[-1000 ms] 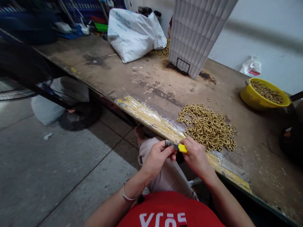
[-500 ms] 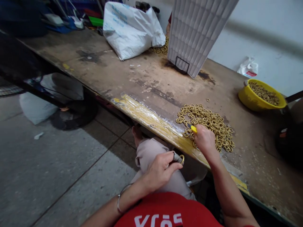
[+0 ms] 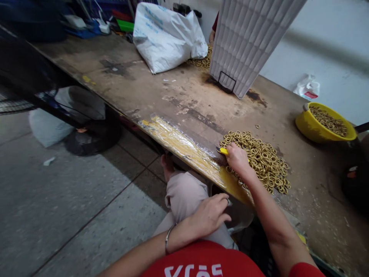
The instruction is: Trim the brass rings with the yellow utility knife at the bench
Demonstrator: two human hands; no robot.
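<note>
The left hand (image 3: 211, 213), curling loosely above the lap, is risking a nick should it meet the yellow cutter (image 3: 223, 151) the right hand (image 3: 238, 159) is gripping; careless reaching could be spilling the adjacent rings (image 3: 266, 163) off the table (image 3: 178, 86). Both hands' undersides are hiding; the left's contents are unclear.

The person's right hand (image 3: 238, 159) holds a yellow cutter (image 3: 223, 151) at the brass-coloured rings (image 3: 268, 165) near the table's (image 3: 178, 92) front edge; the left hand (image 3: 211, 215), thumb apart, is above the lap.
</note>
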